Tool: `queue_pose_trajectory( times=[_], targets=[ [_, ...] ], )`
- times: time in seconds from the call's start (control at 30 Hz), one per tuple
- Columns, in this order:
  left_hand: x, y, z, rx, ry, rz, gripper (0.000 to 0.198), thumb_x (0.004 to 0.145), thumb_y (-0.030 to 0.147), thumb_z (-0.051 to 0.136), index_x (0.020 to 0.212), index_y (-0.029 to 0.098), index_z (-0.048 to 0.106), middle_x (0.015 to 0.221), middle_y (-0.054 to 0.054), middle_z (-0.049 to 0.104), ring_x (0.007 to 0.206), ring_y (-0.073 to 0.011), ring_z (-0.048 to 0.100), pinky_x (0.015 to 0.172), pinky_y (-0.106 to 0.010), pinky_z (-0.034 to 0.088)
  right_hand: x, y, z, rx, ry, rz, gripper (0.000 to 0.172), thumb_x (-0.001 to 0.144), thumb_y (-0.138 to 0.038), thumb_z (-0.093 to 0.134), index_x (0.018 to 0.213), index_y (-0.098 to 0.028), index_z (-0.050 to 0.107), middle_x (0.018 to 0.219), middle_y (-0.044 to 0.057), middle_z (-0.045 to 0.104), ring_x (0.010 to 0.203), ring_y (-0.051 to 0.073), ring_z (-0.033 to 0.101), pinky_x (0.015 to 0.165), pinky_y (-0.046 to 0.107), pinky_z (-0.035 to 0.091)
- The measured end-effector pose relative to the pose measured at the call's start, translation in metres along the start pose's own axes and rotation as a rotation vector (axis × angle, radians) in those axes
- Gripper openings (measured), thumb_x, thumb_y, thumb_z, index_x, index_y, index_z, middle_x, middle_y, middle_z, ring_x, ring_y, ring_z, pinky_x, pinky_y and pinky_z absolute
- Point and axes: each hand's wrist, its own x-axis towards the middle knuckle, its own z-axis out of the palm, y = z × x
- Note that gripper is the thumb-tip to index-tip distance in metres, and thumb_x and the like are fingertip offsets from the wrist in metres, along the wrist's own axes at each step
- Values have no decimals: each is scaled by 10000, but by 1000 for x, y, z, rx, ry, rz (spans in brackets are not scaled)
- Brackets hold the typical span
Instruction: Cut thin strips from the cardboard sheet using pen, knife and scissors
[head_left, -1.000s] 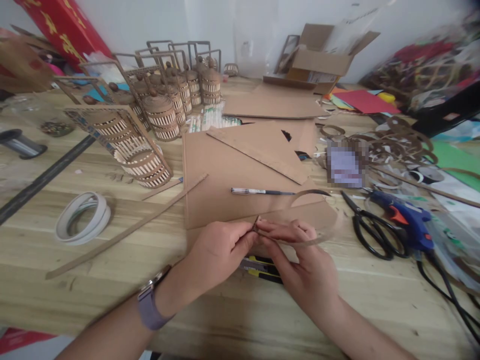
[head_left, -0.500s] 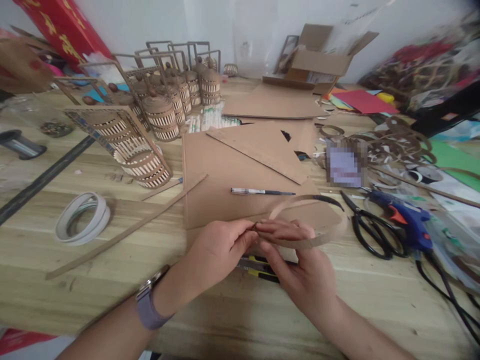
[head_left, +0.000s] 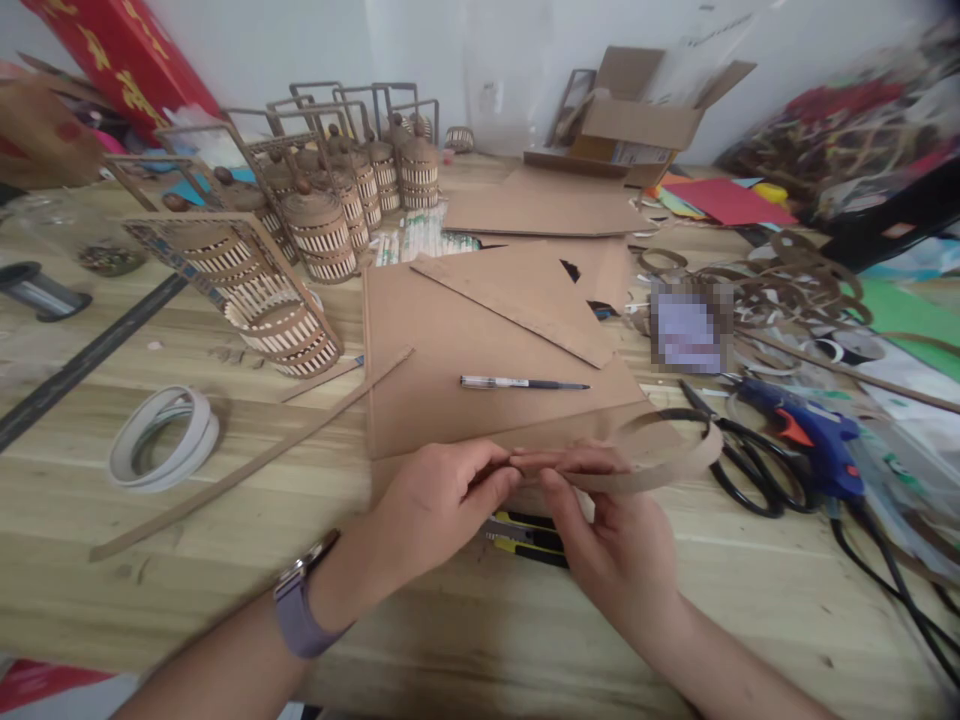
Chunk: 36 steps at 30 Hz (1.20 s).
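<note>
Between my two hands is a thin brown cardboard strip, curling in a loop out to the right. My left hand, with a watch on its wrist, pinches the strip's end between thumb and fingertips. Close beside it, my right hand grips the strip between thumb and fingers. Fingers partly cover the strip's end. Below the hands lies a black and yellow utility knife, partly hidden. A pen rests on the cardboard sheet just beyond them.
Scissors and a blue glue gun lie at the right, near coiled strips. At left are white tape rings, a long cardboard strip and a tilted stick lantern. Several finished lanterns stand behind.
The strip's loop has swung right, now overlapping the scissors in view. My right thumb and fingers have slid slightly right along the strip, while my left hand stays nearly in place.
</note>
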Motion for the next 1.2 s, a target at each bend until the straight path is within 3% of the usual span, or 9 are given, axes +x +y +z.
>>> queue_pose_trajectory(
  times=[0.23,0.43,0.5,0.63,0.77,0.83,1.0,1.1,1.2],
  targets=[
    [-1,6,-5,-62,-73,68,292,976,307,476,831,165,686,740,7,704,669,-107,623,606,-183,404,-1,2,7,406,-7,374,91,955,-279,539,879,-255,496,811,22,767,756,196,739,666,326,562],
    [-3,4,-4,-240,-127,-17,248,968,330,500,857,172,655,766,0,729,586,-92,606,545,-173,431,16,15,-1,385,253,507,140,915,-272,567,858,-263,439,827,16,740,815,193,703,716,340,523],
    [-2,2,-3,-278,-146,-43,236,985,359,481,932,182,627,757,10,725,517,-80,563,509,-174,418,19,17,-4,394,259,488,119,901,-256,570,868,-263,455,791,-1,706,744,176,675,664,318,509],
    [-3,2,-1,-170,-60,-14,263,1008,375,450,1181,198,538,671,44,666,566,-108,584,567,-198,422,15,9,-5,402,-58,425,140,919,-352,557,841,-239,584,684,-14,632,575,136,565,527,269,452],
    [-7,8,3,-66,4,55,327,1033,350,353,1276,184,494,671,37,601,626,-139,596,619,-235,439,13,-2,-5,620,-432,430,320,929,-529,558,829,-229,610,696,13,689,632,159,639,599,281,513],
    [-8,13,4,-43,5,79,345,1033,323,336,1300,170,492,657,40,567,622,-142,581,629,-243,439,13,-3,-7,678,-512,442,384,934,-580,532,789,-230,592,680,17,681,651,169,647,639,296,530],
    [-11,26,-1,-87,-18,45,373,1031,309,372,1354,161,485,644,58,539,589,-122,542,624,-224,420,13,19,-10,544,-208,567,414,867,-602,625,718,-220,569,603,-30,523,568,131,500,544,261,447],
    [-22,32,-11,-123,-117,-49,294,1032,353,395,1054,172,626,598,62,533,547,-100,516,584,-206,383,17,36,-12,536,39,621,415,790,-613,706,738,-218,588,598,-43,475,550,123,436,491,253,380],
    [-44,35,-25,-136,-201,-109,332,1032,373,387,871,178,602,572,57,552,541,-90,512,588,-194,382,24,48,-16,573,192,603,422,760,-613,731,732,-221,579,572,-61,413,508,108,360,448,249,304]
  ],
)
